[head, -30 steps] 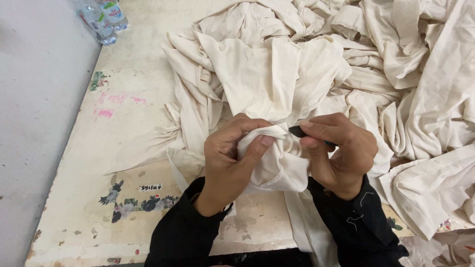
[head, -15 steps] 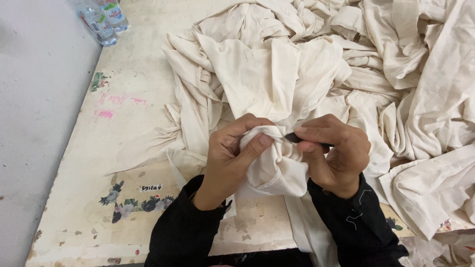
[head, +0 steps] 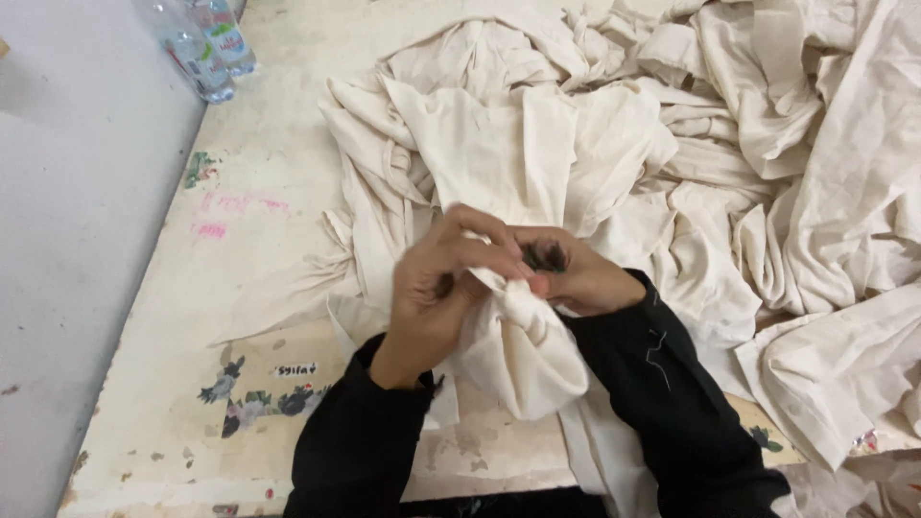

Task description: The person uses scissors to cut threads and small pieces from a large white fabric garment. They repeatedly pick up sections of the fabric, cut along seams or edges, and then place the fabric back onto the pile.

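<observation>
Both my hands meet over a bunched piece of cream cloth (head: pixel 523 350) near the table's front edge. My left hand (head: pixel 436 283) pinches the cloth's gathered top from the left. My right hand (head: pixel 576 278) grips the same fold from the right, fingers curled, with a small dark object partly showing between its fingers. The cloth hangs down between my black sleeves. Behind my hands, a large cream garment (head: pixel 518 144) lies spread on the worn table (head: pixel 259 249).
A big heap of cream cloth (head: pixel 806 173) covers the table's right and far side. Two plastic bottles (head: pixel 201 43) stand at the far left corner. The grey floor (head: pixel 67 240) runs along the table's left edge. Faded flower stickers (head: pixel 254 403) mark the table's front.
My hands have drawn closer together and shifted slightly left. The cloth is bunched tighter and hangs lower between my wrists.
</observation>
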